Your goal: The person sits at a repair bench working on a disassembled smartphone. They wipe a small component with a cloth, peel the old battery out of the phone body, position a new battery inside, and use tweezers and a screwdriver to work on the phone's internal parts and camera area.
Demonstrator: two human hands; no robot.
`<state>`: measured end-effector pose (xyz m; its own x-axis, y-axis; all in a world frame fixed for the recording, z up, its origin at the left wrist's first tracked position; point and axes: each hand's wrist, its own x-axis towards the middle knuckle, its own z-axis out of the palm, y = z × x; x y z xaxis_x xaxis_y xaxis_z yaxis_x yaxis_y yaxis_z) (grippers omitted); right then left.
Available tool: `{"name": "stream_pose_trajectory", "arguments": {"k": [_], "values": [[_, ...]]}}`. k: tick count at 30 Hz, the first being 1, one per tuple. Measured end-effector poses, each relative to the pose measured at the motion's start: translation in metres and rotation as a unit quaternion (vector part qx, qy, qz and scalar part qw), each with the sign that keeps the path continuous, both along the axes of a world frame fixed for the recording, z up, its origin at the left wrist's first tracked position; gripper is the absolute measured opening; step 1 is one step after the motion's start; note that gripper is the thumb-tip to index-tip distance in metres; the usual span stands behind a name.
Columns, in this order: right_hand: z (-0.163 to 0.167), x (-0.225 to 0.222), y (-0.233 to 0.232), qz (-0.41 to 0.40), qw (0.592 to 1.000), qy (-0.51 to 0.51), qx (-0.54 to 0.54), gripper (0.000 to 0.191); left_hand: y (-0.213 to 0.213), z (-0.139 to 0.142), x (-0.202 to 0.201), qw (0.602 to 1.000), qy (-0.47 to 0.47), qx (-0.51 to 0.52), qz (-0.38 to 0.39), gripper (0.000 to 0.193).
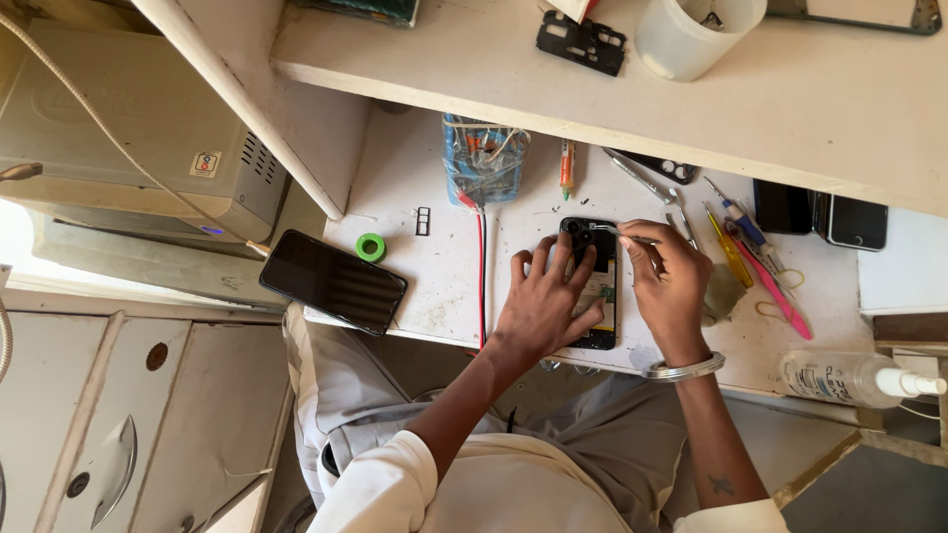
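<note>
Left hand (541, 301): spread flat, fingers pressing down an opened phone (595, 286) near the tabletop's (415, 286) front edge.
Right hand (671, 281): pinched closed on metal tweezers (632, 235), tips at the phone's top.
Nearby: dark phone (333, 281) overhanging the front-left corner; green tape roll (370, 247) beside it.

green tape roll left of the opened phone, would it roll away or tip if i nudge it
The green tape roll lies flat on its side on the white worktop, hole facing up, so a nudge would probably slide it, not roll it. It looks small and likely light, so it should shift easily. Lying flat, it seems unlikely to tip.
</note>
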<state>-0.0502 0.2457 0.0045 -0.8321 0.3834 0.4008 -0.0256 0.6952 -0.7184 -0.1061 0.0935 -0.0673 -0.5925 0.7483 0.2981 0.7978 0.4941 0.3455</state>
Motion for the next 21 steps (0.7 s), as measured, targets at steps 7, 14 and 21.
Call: {"name": "stream_pose_trajectory", "arguments": {"k": [7,14,21], "values": [[-0.015,0.003,0.001,-0.034,0.996,0.039,-0.078,0.011,0.0,0.001,0.0,1.0,-0.001,0.007,0.001,0.072],[-0.021,-0.012,0.011,-0.08,0.97,0.067,-0.219,0.007,0.0,-0.003,0.0,1.0,0.001,0.01,0.002,0.071],[-0.016,-0.033,0.016,-0.121,0.941,0.018,-0.315,0.007,0.001,-0.003,-0.001,1.0,0.003,0.003,0.003,0.071]]}}
